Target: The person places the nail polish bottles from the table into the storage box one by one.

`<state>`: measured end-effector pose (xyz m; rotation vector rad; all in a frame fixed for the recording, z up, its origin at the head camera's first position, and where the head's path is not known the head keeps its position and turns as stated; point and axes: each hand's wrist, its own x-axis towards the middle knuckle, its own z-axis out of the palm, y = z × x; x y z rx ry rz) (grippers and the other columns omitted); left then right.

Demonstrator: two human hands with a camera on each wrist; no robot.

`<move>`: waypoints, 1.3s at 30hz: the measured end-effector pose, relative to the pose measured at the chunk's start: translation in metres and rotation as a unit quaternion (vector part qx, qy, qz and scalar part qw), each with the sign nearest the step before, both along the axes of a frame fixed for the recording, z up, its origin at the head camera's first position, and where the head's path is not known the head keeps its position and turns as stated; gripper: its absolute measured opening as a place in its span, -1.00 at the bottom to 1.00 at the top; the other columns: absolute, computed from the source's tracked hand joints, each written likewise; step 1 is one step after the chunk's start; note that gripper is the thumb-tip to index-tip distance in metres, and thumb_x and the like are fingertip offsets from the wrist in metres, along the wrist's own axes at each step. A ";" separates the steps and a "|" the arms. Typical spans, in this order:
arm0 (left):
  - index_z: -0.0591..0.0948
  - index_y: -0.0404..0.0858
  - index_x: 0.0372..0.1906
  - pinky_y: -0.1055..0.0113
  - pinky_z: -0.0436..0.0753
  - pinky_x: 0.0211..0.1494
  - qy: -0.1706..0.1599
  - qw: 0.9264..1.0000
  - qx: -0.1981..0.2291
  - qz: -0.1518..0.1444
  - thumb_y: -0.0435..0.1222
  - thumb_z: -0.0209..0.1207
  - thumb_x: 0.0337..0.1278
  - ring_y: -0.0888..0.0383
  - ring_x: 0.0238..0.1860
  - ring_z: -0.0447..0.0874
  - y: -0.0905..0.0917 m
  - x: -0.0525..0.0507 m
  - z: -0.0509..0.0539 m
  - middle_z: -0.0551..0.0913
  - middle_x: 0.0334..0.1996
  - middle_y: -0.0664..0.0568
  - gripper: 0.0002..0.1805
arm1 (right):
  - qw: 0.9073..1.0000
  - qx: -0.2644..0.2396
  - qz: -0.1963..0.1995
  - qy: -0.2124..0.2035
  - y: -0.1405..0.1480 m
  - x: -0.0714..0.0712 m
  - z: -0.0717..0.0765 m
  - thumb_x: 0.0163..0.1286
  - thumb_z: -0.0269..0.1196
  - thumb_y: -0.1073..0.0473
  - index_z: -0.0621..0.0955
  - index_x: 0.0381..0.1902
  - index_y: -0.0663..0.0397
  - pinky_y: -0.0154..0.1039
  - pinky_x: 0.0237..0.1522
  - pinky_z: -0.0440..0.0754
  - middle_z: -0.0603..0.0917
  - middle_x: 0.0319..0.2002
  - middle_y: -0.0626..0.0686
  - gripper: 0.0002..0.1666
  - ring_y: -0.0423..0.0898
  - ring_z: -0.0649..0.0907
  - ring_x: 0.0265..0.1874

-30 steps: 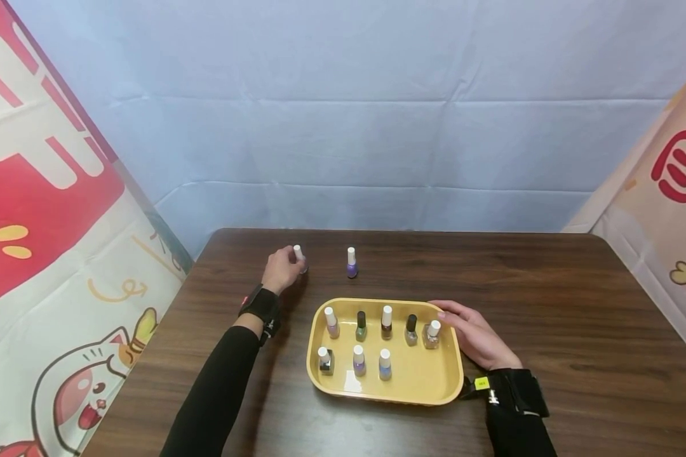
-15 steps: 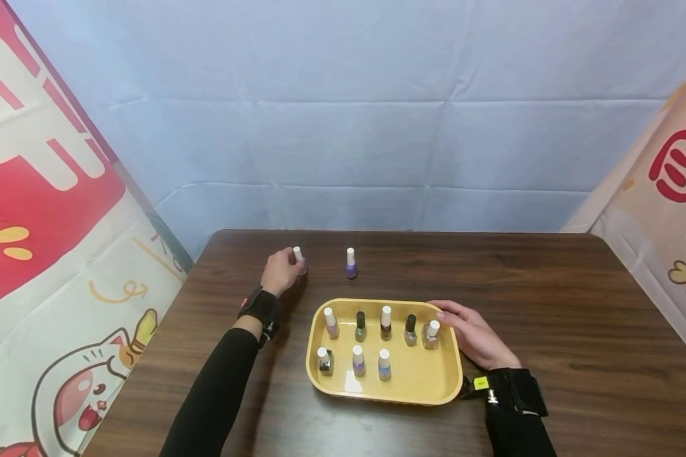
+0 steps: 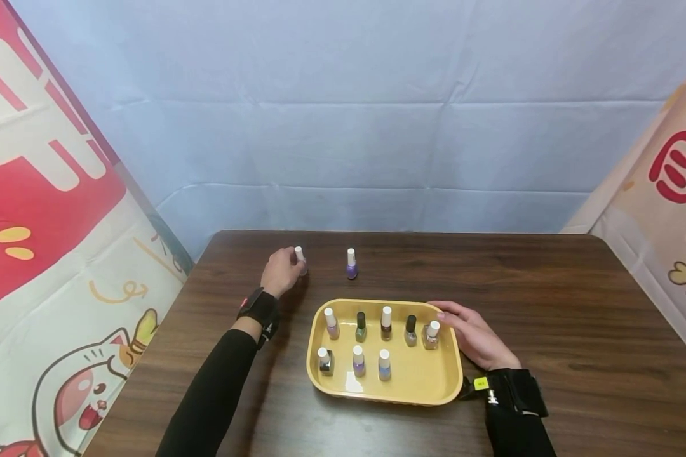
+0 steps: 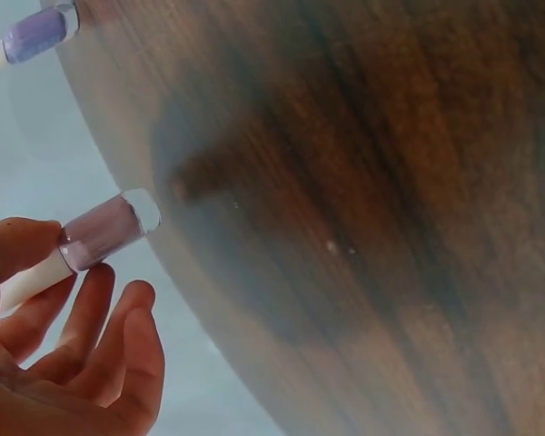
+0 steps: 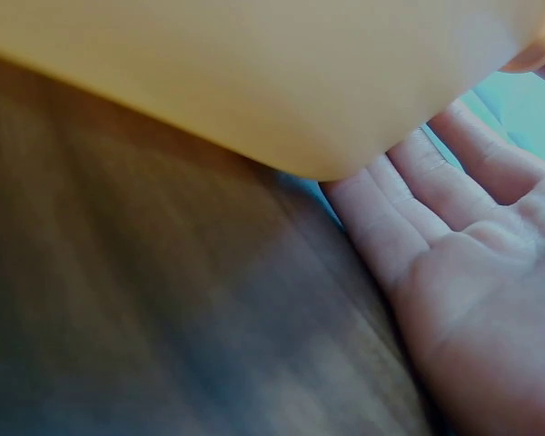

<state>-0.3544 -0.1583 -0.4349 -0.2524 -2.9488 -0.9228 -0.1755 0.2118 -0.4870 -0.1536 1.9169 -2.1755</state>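
Note:
Near the table's far left, my left hand point(image 3: 281, 271) pinches a nail polish bottle point(image 3: 301, 261) with a white cap. In the left wrist view thumb and fingers hold this pinkish-mauve bottle point(image 4: 102, 234) around its cap and shoulder. To its right a purple nail polish bottle point(image 3: 351, 264) with a white cap stands upright. A yellow tray point(image 3: 434, 381) sits in front, with several nail polish bottles standing in two rows. My right hand point(image 3: 481, 337) holds the tray's right back corner, thumb over the rim and fingers along the outer wall point(image 5: 254, 82).
The back row includes a green bottle point(image 3: 361, 327) with a black cap and a clear bottle point(image 3: 431, 335) beside the right wall. The front row holds a dark bottle point(image 3: 326, 362) and a blue one point(image 3: 384, 365). A pale cloth point(image 3: 343, 158) hangs behind the wooden table point(image 3: 549, 285).

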 end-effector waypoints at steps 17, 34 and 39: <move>0.62 -0.25 -0.26 0.26 0.50 -0.31 0.046 0.998 -0.022 -0.035 -0.13 0.18 0.23 0.05 -0.32 0.52 0.004 0.011 0.012 0.54 -0.32 -0.05 -0.76 | 1.000 0.011 -0.006 -0.004 -0.001 -0.001 0.001 0.50 0.04 0.08 0.29 0.35 0.33 -0.35 0.04 0.58 0.57 0.08 -0.18 -0.40 -0.33 0.59 0.06; 0.62 -0.20 -0.38 0.33 0.51 -0.38 0.089 0.991 -0.041 -0.092 -0.11 0.22 0.20 0.13 -0.42 0.51 0.014 0.037 0.035 0.56 -0.43 0.01 -0.77 | 1.000 0.012 -0.003 -0.002 -0.001 0.000 0.000 0.50 0.04 0.08 0.31 0.34 0.31 -0.34 0.04 0.58 0.58 0.07 -0.18 -0.43 -0.32 0.59 0.06; 0.62 -0.18 -0.42 0.35 0.49 -0.41 0.101 0.988 -0.039 -0.110 -0.12 0.25 0.16 0.15 -0.45 0.50 0.019 0.048 0.044 0.56 -0.46 0.03 -0.79 | 1.000 0.010 -0.003 0.001 -0.001 0.000 0.001 0.51 0.03 0.09 0.33 0.33 0.28 -0.34 0.03 0.58 0.58 0.06 -0.20 -0.46 -0.32 0.59 0.05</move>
